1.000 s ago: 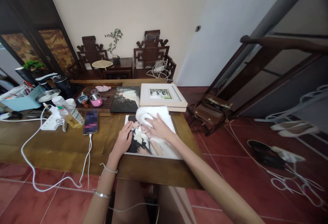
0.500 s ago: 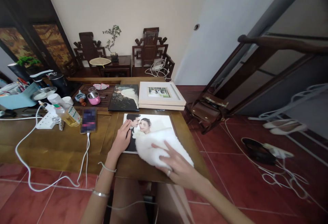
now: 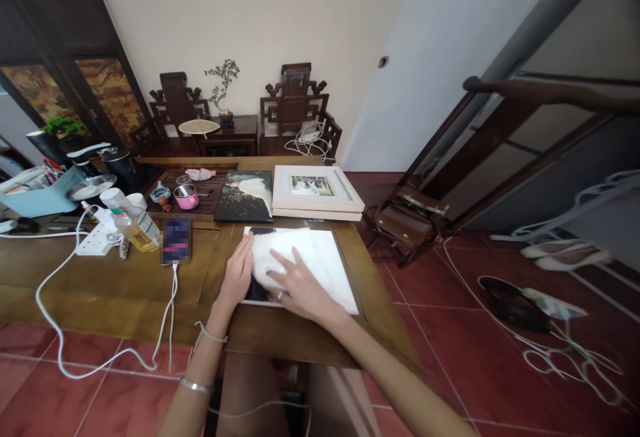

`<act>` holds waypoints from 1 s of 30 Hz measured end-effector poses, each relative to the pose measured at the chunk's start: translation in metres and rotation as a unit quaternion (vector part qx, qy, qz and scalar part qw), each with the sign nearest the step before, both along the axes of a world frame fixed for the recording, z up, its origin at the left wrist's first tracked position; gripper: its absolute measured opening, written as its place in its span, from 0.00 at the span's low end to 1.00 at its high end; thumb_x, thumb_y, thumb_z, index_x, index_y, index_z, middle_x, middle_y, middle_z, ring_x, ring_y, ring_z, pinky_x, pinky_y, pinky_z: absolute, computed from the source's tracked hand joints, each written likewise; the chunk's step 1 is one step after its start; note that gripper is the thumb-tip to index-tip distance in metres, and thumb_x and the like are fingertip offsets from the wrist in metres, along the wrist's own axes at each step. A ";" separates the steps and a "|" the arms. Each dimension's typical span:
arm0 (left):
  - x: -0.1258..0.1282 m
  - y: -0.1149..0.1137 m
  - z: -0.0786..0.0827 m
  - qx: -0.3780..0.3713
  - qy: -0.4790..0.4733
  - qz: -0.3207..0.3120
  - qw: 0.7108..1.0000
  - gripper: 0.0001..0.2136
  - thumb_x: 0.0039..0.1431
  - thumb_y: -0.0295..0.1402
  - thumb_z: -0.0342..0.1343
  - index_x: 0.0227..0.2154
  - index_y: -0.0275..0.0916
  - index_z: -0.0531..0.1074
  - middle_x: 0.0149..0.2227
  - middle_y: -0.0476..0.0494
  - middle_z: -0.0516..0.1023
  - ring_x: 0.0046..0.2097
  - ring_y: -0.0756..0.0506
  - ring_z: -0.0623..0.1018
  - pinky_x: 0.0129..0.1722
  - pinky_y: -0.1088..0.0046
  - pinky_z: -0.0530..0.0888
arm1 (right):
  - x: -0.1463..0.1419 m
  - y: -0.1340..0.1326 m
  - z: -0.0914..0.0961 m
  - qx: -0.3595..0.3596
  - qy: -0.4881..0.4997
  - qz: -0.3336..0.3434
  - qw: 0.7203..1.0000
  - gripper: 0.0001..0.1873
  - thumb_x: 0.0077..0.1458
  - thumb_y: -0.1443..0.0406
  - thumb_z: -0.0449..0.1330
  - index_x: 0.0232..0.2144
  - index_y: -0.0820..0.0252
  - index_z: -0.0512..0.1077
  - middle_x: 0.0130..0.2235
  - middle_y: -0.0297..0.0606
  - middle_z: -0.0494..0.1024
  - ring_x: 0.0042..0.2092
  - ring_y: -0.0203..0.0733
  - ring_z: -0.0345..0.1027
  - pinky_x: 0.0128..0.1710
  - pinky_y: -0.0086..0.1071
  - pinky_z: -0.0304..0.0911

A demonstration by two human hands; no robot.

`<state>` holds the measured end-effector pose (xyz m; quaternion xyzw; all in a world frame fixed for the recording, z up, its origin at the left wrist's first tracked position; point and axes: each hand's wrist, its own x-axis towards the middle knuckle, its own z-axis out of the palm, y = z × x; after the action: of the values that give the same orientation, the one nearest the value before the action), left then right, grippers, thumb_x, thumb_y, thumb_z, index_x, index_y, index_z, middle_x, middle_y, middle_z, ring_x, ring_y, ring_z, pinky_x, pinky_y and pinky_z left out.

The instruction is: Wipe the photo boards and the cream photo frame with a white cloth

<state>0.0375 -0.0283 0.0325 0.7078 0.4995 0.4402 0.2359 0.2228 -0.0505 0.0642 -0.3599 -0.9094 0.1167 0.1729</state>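
A photo panel (image 3: 345, 295) with a white border area lies flat near the table's right end. My right hand (image 3: 300, 290) grips a fluffy white cloth (image 3: 265, 260) against it, fingers spread over the top. The cloth covers most of the picture, including the faces. Flat along the panel's left edge rests my left hand (image 3: 239, 270), its fingers stretched out and holding nothing.
Behind the panel are a dark photo board (image 3: 244, 195) and stacked pale frames (image 3: 317, 207). To the left lie a charging phone (image 3: 175, 240), an oil-coloured bottle (image 3: 143, 231), a power strip (image 3: 97, 235) and a pink cup (image 3: 187, 198). A white cable (image 3: 59, 337) hangs over the front edge.
My right hand has slid the cloth up and left across the panel, covering the faces and baring its lower right corner. My left hand stays at the left edge. The view has shifted slightly.
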 end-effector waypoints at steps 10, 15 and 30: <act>0.004 0.001 -0.017 0.010 0.064 -0.018 0.998 0.21 0.64 0.33 0.44 0.59 0.39 0.60 0.63 0.39 0.61 0.65 0.43 0.58 0.64 0.58 0.56 | 0.068 -0.053 0.003 -0.052 0.044 0.010 0.998 0.11 0.59 0.63 0.52 0.32 0.57 0.74 0.56 0.45 0.70 0.61 0.50 0.57 0.63 0.51 0.46; 0.002 0.005 -0.027 0.023 0.082 -0.020 0.996 0.21 0.63 0.30 0.44 0.59 0.40 0.60 0.62 0.39 0.62 0.64 0.43 0.59 0.64 0.57 0.57 | 0.075 -0.006 -0.005 -0.082 0.034 -0.161 0.983 0.18 0.61 0.57 0.49 0.42 0.59 0.74 0.53 0.46 0.73 0.61 0.57 0.56 0.57 0.50 0.55; -0.001 0.007 -0.025 0.021 0.084 -0.014 0.996 0.20 0.62 0.30 0.46 0.57 0.37 0.64 0.60 0.36 0.64 0.63 0.41 0.62 0.63 0.56 0.59 | 0.003 0.072 -0.005 -0.125 0.145 -0.129 0.973 0.23 0.62 0.51 0.46 0.45 0.54 0.73 0.52 0.39 0.74 0.60 0.54 0.57 0.59 0.50 0.49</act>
<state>0.0369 -0.0217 0.0071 0.7544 0.4979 0.3861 0.1842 0.2257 0.0211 0.0596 -0.4718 -0.7989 0.2575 0.2699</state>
